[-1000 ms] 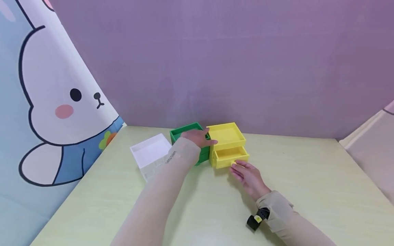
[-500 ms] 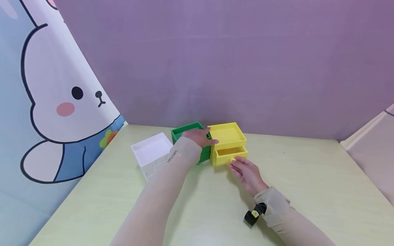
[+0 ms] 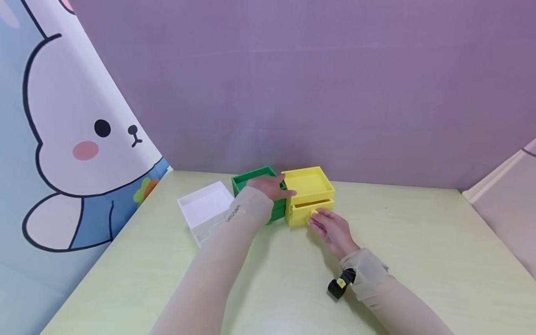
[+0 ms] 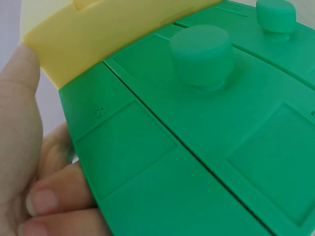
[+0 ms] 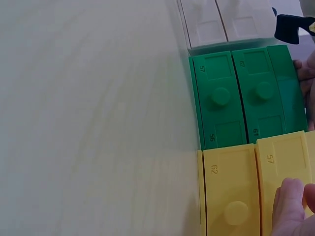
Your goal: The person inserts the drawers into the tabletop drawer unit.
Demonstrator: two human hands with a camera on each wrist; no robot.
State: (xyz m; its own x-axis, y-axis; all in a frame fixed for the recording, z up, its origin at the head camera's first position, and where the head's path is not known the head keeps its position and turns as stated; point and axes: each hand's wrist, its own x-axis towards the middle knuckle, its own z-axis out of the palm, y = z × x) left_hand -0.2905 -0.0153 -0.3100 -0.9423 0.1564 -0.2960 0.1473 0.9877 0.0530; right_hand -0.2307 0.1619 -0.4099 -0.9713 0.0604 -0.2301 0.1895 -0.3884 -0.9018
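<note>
In the head view, a yellow drawer box (image 3: 310, 184) with a tray top stands at the back of the table. My right hand (image 3: 334, 232) pinches the round knob of its upper drawer (image 3: 302, 215), which sticks out a little. The right wrist view shows those fingers (image 5: 290, 201) covering the knob. My left hand (image 3: 268, 187) reaches over a green drawer box (image 3: 278, 211), thumb at the yellow box's front corner and another finger at its side rim. In the left wrist view, the other fingers (image 4: 64, 194) curl beside the green top edge. Both green drawers are closed.
A white drawer box (image 3: 205, 209) stands left of the green one, partly behind my left forearm. A purple cloth (image 3: 310, 88) rises behind the table (image 3: 418, 260). A black wrist camera (image 3: 341, 284) hangs from my right wrist.
The yellow upper drawer has slid inward, from well open to a narrow gap. My right hand moved away from me and slightly left with it; the left hand stayed in place.
</note>
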